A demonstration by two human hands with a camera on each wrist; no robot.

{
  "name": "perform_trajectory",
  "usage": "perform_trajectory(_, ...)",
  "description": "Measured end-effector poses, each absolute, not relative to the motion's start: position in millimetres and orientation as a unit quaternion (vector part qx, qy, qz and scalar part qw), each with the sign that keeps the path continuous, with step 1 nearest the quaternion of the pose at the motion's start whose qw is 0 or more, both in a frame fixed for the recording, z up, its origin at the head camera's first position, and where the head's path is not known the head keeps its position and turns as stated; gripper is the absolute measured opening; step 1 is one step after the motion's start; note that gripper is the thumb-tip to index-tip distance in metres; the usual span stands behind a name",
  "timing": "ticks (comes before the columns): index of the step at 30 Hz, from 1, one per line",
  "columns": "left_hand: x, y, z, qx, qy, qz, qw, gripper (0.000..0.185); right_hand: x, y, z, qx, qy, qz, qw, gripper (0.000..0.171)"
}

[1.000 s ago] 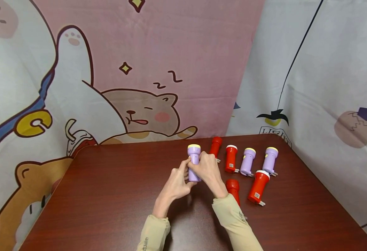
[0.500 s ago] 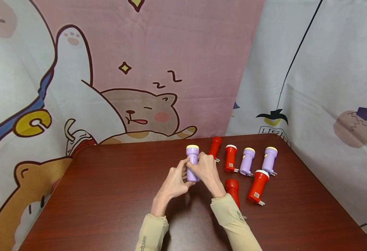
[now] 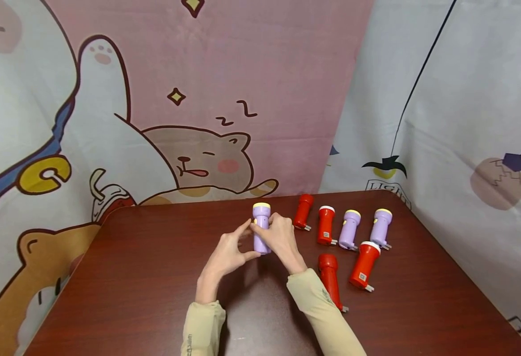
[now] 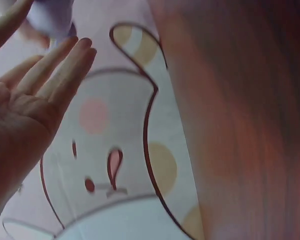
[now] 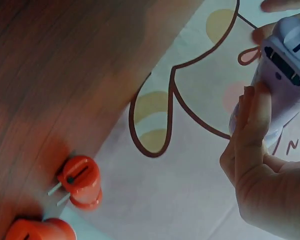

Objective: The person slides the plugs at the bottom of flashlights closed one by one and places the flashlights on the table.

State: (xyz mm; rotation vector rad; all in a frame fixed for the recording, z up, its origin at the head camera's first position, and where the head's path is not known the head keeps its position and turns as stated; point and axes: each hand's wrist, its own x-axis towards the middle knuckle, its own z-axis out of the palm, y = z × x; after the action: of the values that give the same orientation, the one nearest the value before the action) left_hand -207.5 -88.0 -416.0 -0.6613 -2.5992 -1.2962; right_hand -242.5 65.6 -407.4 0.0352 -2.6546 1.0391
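Note:
A purple flashlight with a yellow rim is held upright above the table, lens end up. My right hand grips its body from the right, thumb across the front. On the other side is my left hand, its index finger and thumb at the flashlight's upper and lower parts; whether they touch it is hard to tell. The left wrist view shows the left hand with straight fingers, just below the blurred flashlight. In the right wrist view, the flashlight's base shows a dark slot, and the right hand's fingers wrap its side.
To the right on the brown table lie several flashlights with plug prongs: plain red ones, red ones with white rims and purple ones. A plain red flashlight lies beside my right forearm. A printed cloth hangs behind.
Both hands and the purple flashlight have shifted left. My left hand's fingers have straightened and spread away from the flashlight; the right hand keeps its grip.

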Motion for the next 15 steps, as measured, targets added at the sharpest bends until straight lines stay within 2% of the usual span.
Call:
perform_trajectory(3,-209,-106,-413,-0.168,-0.889,-0.407,0.127,0.063,-247,60,-410,0.013,-0.919,0.368,0.138,0.046)
perform_trajectory(7,-210,-134,-411,-0.054,-0.915,-0.350,0.191,0.052,-254,46,-412,0.022,-0.917,0.379,0.123,0.046)
perform_trajectory(10,-208,-155,-413,0.016,-0.924,-0.325,0.199,0.049,-257,31,-415,0.035,-0.918,0.379,0.109,0.046)
perform_trajectory(15,-201,-182,-415,0.084,-0.929,-0.314,0.179,0.049,-260,5,-420,0.056,-0.919,0.383,0.076,0.045)
